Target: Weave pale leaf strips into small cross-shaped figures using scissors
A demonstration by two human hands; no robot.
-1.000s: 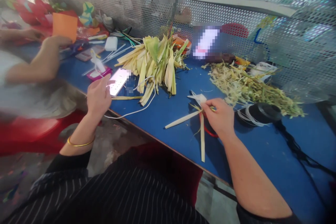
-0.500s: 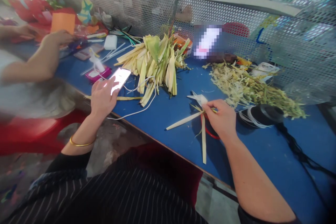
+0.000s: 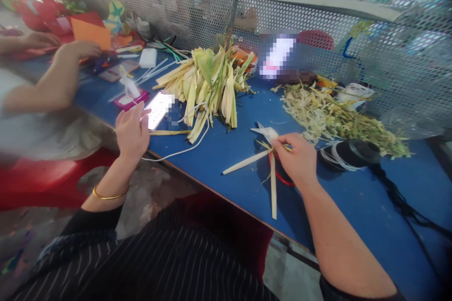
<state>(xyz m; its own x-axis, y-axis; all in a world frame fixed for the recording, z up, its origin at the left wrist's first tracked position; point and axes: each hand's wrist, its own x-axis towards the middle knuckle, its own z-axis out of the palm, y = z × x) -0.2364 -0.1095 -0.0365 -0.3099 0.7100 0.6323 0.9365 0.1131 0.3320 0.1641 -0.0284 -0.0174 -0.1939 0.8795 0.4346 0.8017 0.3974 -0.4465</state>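
Over the lit phone [image 3: 159, 109], at the table's front edge, my left hand [image 3: 132, 129] hovers or rests with its fingers apart and a fingertip at the screen. Nothing is gripped in it. My right hand [image 3: 296, 157] pinches pale corn husk strips [image 3: 247, 162] between thumb and fingers. One strip points left, another hangs toward the table edge [image 3: 273, 193]. Beneath this hand lie scissors with a red handle [image 3: 283, 178], partly hidden. A whitish folded piece [image 3: 269, 133] shows just beyond the fingertips; whether it is held too, I cannot tell.
A heap of corn husks [image 3: 208, 80] lies mid-table, a white cable [image 3: 183, 151] in front. Shredded husk [image 3: 328, 113] and a black spool with clear line [image 3: 349, 154] are at right. Glue bottle [image 3: 129, 83] stands left. A co-worker's arm [image 3: 60, 77] is near orange paper [image 3: 92, 33].
My left hand slid across the phone screen, then drew back to its lower left edge. My right hand stays with the husk strips. The co-worker's orange paper has tilted.
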